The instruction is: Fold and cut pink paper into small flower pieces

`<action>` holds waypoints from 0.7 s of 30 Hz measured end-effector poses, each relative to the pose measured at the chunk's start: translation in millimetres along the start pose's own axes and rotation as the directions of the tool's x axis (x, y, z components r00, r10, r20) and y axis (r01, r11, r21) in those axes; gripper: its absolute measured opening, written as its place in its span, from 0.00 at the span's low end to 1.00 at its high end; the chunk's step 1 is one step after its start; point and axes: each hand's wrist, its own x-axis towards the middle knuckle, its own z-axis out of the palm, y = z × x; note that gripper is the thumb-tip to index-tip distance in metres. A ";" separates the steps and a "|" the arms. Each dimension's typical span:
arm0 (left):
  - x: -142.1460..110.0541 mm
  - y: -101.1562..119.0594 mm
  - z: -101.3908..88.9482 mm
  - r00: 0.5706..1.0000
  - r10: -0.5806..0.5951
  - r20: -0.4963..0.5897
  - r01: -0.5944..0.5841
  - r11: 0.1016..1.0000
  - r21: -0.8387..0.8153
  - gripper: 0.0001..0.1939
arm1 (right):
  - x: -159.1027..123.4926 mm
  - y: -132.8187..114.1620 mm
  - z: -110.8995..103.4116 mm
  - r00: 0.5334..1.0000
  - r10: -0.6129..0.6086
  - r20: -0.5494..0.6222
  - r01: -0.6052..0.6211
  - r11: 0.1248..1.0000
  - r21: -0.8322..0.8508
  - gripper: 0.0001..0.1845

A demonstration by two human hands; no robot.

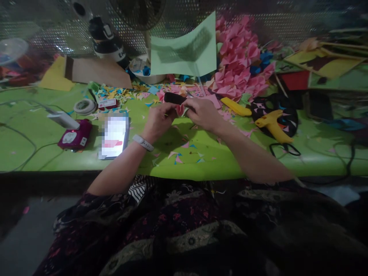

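My left hand (pixel 159 122) and my right hand (pixel 201 113) meet over the green table (pixel 34 134), fingers pinched together on a small folded pink paper piece (pixel 180 110). A white band sits on my left wrist. Just behind the hands lies a dark oblong object (pixel 174 98). A heap of folded pink paper pieces (pixel 240 67) rises behind my right hand. Small coloured paper scraps (pixel 184 151) litter the table below my hands.
A phone (pixel 114 136) with a lit screen lies left of my left hand, beside a magenta device (pixel 75 138) and a tape roll (pixel 84 106). A yellow glue gun (pixel 273 124) and a yellow cutter (pixel 236 107) lie right. A green sheet (pixel 184 50) stands against a fan base.
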 end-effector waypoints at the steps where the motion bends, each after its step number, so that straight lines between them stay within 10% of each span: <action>1: -0.7 0.9 1.4 1.000 -0.013 -0.006 0.013 1.000 -0.013 0.05 | -0.8 -1.6 0.0 1.000 0.012 -0.008 -0.011 1.000 0.020 0.14; 10: -6.3 8.8 11.1 0.995 -0.080 -0.058 0.070 0.986 -0.153 0.04 | -6.5 -19.4 4.1 0.989 0.132 -0.062 -0.113 0.961 0.253 0.14; 21: -7.9 5.0 7.2 0.998 -0.038 -0.043 0.041 0.998 0.057 0.04 | -5.1 -20.0 10.1 0.989 0.147 -0.018 -0.142 0.974 0.174 0.15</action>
